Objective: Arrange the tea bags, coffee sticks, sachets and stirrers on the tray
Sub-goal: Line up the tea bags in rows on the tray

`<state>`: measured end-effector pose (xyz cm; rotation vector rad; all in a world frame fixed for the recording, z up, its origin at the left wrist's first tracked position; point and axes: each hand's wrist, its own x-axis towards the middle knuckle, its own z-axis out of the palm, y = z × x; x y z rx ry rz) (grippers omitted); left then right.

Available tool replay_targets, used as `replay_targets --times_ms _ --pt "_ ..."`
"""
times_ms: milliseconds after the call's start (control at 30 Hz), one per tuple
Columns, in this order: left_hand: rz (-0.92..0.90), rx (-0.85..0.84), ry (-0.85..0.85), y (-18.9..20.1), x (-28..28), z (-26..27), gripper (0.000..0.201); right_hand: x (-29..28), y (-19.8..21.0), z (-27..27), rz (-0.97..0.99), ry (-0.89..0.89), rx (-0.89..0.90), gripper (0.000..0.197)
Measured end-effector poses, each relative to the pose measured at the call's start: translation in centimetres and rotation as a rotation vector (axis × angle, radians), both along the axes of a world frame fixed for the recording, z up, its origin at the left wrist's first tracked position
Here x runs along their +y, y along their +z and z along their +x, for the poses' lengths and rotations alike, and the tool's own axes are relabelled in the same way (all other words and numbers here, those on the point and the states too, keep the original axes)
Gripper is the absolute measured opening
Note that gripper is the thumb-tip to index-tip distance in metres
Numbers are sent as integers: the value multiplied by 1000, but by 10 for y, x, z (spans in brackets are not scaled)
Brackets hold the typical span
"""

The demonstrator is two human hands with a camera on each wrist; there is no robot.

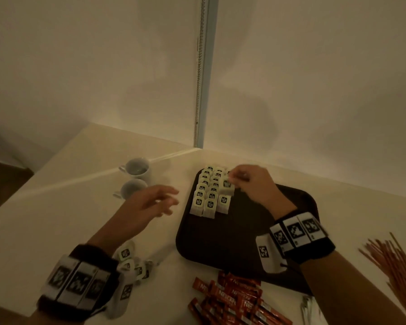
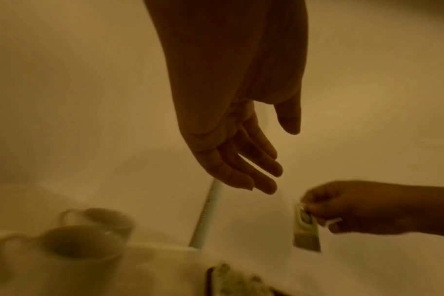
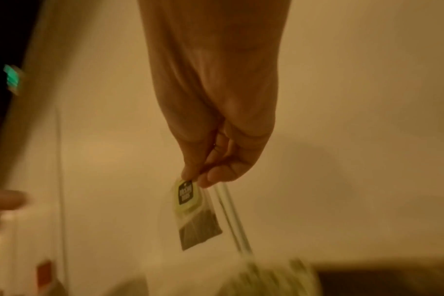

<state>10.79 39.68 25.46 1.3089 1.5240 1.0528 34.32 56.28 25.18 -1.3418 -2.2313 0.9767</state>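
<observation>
Right hand [image 1: 251, 184] pinching a tea bag [image 3: 195, 214] by its top — above the bag rows [image 1: 210, 192] at the tray's [image 1: 223, 240] 11 o'clock corner, left hand [image 1: 150, 202] at 9 o'clock, fingers loosely spread — empty.

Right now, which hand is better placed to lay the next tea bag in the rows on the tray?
Right. The right hand already pinches a tea bag directly over the rows on the tray; the left hand is open beside it.
</observation>
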Motion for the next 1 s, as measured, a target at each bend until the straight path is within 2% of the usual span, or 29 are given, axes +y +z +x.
replay_targets --times_ms 100,167,200,300,533,767,867,933,1000 --pt "-134 38 91 -28 -39 -20 33 1 -48 12 -180 26 -166 15" --pt "-234 60 148 -48 -64 -32 12 3 -71 16 -291 17 -223 17" --pt "-286 74 173 -58 -77 -37 8 5 -80 17 -339 6 -234 18" --pt "-429 57 273 -81 -113 -49 19 9 -99 15 -404 -4 -281 20" --pt "-584 -131 507 -98 -146 -59 19 20 -119 1 -307 -157 -173 15" --pt "-615 -134 522 -108 -154 -61 20 23 -130 -5 -262 -180 -209 8" --pt "-612 -124 525 -109 -157 -59 20 22 -128 -9 -192 -220 -207 15" --pt "-607 -91 513 -112 -161 -57 18 9 -117 -20 -78 -196 -184 18" --pt "-609 -69 505 -116 -166 -56 16 -18 -100 -42 -72 -33 -90 18"
